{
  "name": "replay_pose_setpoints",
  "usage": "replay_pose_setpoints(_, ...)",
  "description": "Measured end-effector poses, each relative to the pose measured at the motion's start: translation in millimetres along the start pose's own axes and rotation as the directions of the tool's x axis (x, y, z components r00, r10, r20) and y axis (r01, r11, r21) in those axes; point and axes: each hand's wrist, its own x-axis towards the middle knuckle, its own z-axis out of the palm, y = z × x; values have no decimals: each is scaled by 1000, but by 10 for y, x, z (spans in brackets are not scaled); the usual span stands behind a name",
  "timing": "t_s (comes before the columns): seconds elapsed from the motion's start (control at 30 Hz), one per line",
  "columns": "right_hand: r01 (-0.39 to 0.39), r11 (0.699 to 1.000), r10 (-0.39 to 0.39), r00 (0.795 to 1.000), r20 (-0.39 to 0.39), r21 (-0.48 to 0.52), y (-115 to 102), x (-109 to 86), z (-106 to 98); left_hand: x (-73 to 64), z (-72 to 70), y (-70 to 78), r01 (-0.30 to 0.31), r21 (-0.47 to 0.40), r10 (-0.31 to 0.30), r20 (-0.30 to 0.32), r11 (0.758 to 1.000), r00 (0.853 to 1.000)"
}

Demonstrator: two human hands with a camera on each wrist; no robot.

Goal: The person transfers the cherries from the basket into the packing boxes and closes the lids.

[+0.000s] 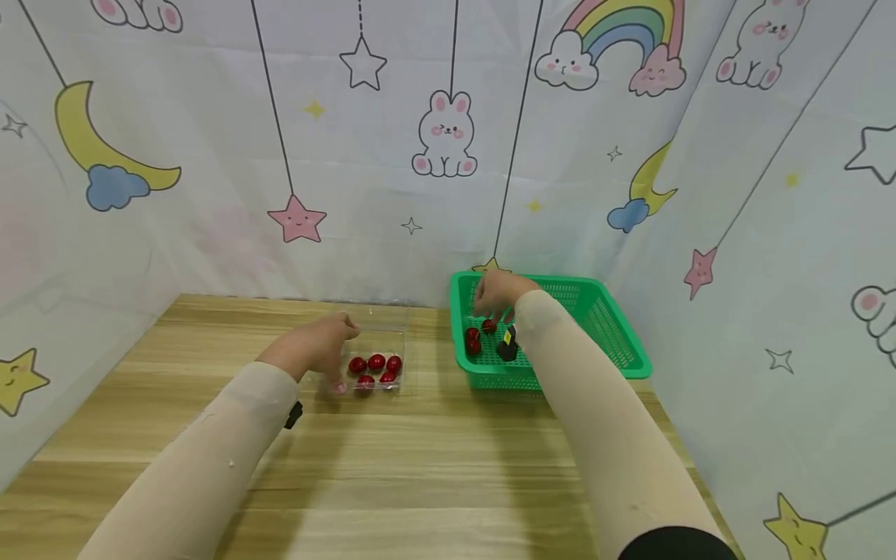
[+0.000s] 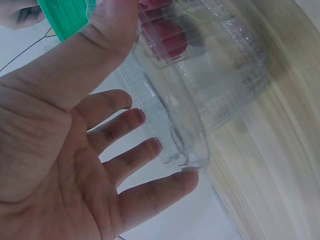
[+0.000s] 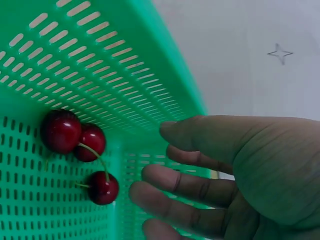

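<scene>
My left hand (image 1: 315, 346) is at the left side of a clear plastic box (image 1: 407, 330), holding it between thumb and fingers. In the left wrist view, the fingertips (image 2: 187, 182) meet the box's edge and the thumb lies across its side. Several dark red cherries (image 1: 376, 362) lie in the box's front part. Over the left end of a green slotted basket (image 1: 630, 342) is my right hand (image 1: 500, 292). Its fingers (image 3: 155, 197) are spread loosely with nothing between them. Three cherries (image 3: 102, 188), some with green stems, lie in the basket's corner beside the fingertips.
Box and basket stand side by side on a wood-grain table (image 1: 420, 467), near its back edge. Behind them hangs a white curtain (image 1: 378, 171) printed with rabbits and stars; more of it runs along the right side. Black wrist cameras sit under both wrists.
</scene>
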Motion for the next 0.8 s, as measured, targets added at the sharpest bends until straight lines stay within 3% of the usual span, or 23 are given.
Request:
replay_pose_setpoints(0.23,-44,990,50,998,43,-137,28,199,130,25,-12,-3,0,0,0,13,1000,1000)
replay_pose_setpoints(0.43,-127,951,141,989,33,-281,77,355,236,16,-27,10,4,-1,-4,15,1000,1000)
replay_pose_setpoints(0.53,-138,942,155,987,32,-307,81,398,255,10,-27,9,6,-2,-6,15,1000,1000)
replay_pose_setpoints(0.8,-137,960,153,987,46,-244,153,531,253,1,-18,14,3,-4,-3,9,1000,1000)
